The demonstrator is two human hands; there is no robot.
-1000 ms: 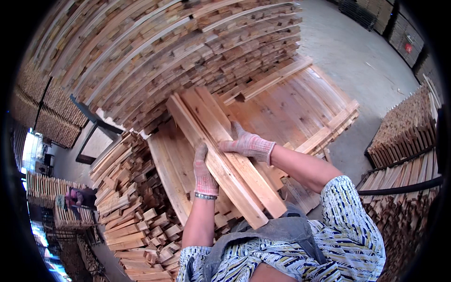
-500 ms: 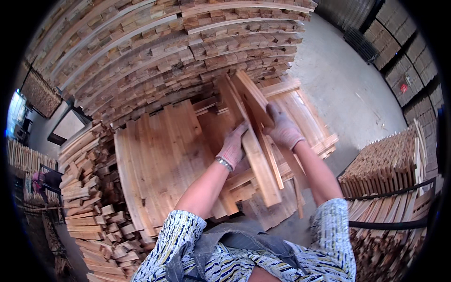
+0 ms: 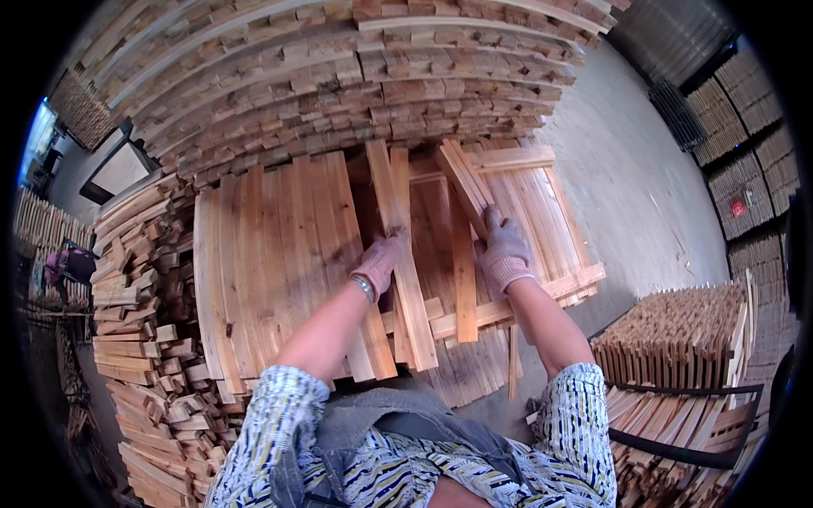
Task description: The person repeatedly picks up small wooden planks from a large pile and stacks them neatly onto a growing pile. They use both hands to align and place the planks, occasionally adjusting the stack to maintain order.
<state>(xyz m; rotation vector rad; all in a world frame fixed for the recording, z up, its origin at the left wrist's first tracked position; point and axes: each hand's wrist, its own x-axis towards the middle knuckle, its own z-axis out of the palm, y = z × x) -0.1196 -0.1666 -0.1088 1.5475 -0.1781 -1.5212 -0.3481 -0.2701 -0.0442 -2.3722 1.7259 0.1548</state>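
Note:
My left hand (image 3: 379, 261), in a pale work glove, is closed around the left side of a pair of narrow wooden slats (image 3: 412, 296) held lengthwise over the pile. My right hand (image 3: 506, 252), also gloved, grips the near end of another pair of slats (image 3: 461, 173) that tilts away to the upper left. Between the hands a single slat (image 3: 464, 292) lies across a wooden crosspiece (image 3: 500, 310). To the left of my left hand, a row of slats (image 3: 271, 254) lies side by side as a flat layer.
A tall stack of layered lumber (image 3: 296, 102) rises just beyond the pile. Loose short offcuts (image 3: 161, 339) are heaped on the left. Bundled wood (image 3: 669, 330) stands at the right, beside a dark metal frame (image 3: 686, 453). Concrete floor (image 3: 627, 169) stretches to the far right.
My left hand has moved left with its slats, spreading them apart from those in my right hand. The right hand has shifted slightly left. A single slat now lies between them.

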